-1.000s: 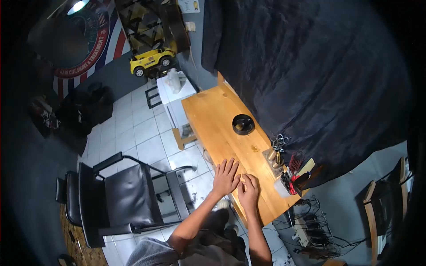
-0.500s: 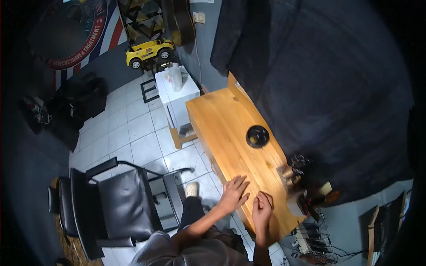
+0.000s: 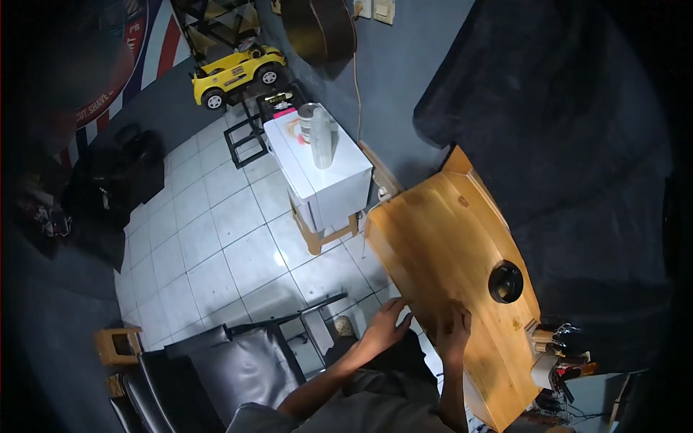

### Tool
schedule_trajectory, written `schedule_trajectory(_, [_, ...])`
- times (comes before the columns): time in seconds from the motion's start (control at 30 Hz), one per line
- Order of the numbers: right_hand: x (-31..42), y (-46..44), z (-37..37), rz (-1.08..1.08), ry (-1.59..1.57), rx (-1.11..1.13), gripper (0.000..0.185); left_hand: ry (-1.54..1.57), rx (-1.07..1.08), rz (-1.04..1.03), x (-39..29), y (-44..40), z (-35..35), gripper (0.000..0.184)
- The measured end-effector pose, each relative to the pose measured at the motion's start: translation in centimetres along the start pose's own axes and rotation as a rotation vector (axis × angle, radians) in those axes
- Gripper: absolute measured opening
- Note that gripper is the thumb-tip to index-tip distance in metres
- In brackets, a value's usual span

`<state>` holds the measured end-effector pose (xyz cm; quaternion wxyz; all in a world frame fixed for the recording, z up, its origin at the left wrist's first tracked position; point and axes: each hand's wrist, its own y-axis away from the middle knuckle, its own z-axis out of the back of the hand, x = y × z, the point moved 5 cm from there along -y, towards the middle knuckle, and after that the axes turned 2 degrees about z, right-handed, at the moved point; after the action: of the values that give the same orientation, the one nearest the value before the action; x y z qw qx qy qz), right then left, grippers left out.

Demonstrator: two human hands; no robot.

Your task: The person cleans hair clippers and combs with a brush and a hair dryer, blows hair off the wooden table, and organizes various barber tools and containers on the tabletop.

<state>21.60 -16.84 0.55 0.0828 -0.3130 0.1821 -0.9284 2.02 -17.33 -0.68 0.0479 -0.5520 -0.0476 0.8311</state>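
My left hand is at the near edge of the wooden table, its fingers slightly bent and the thumb apart from them. Nothing shows in it. Over the table's near side is my right hand, fingers curled in towards the thumb. Whatever it may hold is too small or hidden. Beyond it, a round black bowl rests on the wooden table, apart from both hands.
A holder with scissors and combs stands at the table's right end. A white cabinet bears a clear plastic bottle and a can. Behind me is a black barber chair. A yellow toy car stands farther back.
My view has swung left, so the table and bowl now appear farther right. My left hand has come off the tabletop to its edge. The right hand remains curled.
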Motion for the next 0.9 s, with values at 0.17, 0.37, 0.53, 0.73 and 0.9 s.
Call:
schedule_trajectory(0.17, [0.5, -1.9, -0.7, -0.029, 0.041, 0.027, 0.028, 0.071, 0.053, 0.076, 0.2, -4.3, 1.9, 0.036])
schedule_trajectory(0.37, [0.4, -6.2, -5.5, 0.139, 0.304, 0.070, 0.025, 0.067, -0.027, 0.050, 1.3, -8.4, 3.3, 0.033])
schedule_trajectory(0.53, [4.4, -11.9, -3.7, 0.192, 0.262, 0.210, 0.021, -0.013, -0.137, 0.085, 1.8, -12.4, 3.9, 0.027])
schedule_trajectory(0.73, [3.7, -12.9, -3.6, 0.171, 0.194, 0.242, 0.021, -0.244, -0.019, 0.079, 2.4, -15.2, 3.7, 0.025])
schedule_trajectory(0.9, [5.8, -14.6, -2.3, 0.313, 0.276, 0.352, 0.018, -0.283, 0.036, 0.144, 4.6, -17.3, 3.8, 0.026])
